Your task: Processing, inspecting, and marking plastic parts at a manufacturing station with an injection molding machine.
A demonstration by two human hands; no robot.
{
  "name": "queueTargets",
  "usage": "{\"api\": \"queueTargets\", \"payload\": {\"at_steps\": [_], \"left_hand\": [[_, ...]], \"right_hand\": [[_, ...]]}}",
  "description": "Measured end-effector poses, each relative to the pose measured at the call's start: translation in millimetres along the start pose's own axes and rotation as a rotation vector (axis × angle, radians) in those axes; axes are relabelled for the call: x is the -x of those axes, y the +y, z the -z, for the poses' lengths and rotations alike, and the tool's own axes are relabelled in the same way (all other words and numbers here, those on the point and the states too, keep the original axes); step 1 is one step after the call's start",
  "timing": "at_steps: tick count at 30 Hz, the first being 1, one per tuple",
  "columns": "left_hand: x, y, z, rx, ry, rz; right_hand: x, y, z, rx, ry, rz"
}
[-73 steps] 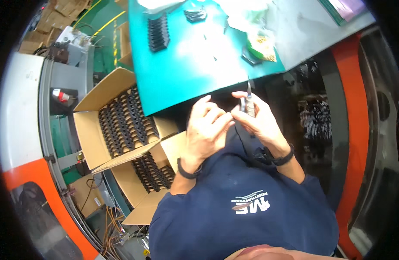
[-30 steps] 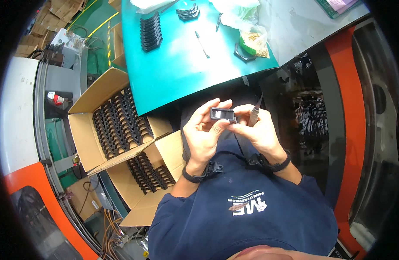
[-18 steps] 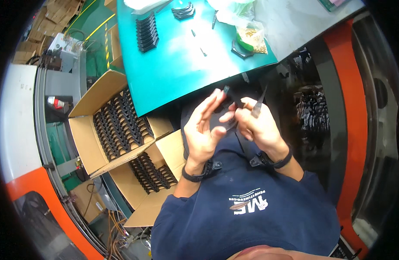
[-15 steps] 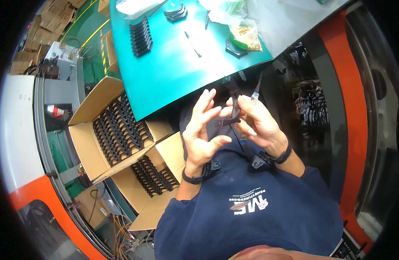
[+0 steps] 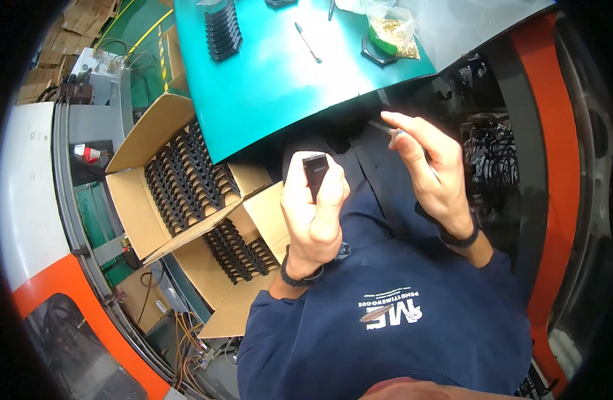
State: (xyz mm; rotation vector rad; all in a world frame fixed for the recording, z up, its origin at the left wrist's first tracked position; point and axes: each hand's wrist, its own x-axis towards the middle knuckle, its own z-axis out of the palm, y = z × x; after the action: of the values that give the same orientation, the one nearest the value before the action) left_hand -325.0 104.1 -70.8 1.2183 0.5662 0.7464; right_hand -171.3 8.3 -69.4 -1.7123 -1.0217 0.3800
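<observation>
Just off the near edge of the green surface, left hand: fingers closed around a black part, one flat face exposed. Right hand, well apart: thumb and index finger pinching a slim grey tool, tip leftward. Open carton holding rows of black pieces at left; pen on surface.

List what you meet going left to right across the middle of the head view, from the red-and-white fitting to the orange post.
Red-and-white fitting → upper carton → left hand gripping a black part → right hand with a thin tool → orange post.
</observation>
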Motion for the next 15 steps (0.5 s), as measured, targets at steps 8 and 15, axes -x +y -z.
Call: {"api": "queueTargets", "payload": {"at_steps": [8,15], "left_hand": [[4,3,0,-0.131,-0.012,0.041],[5,3,-1,-0.171,0.037,0.018]], "right_hand": [[0,-25,-2,0.426,0.008,0.456],[1,-27,-12,0.437,0.006,0.443]]}}
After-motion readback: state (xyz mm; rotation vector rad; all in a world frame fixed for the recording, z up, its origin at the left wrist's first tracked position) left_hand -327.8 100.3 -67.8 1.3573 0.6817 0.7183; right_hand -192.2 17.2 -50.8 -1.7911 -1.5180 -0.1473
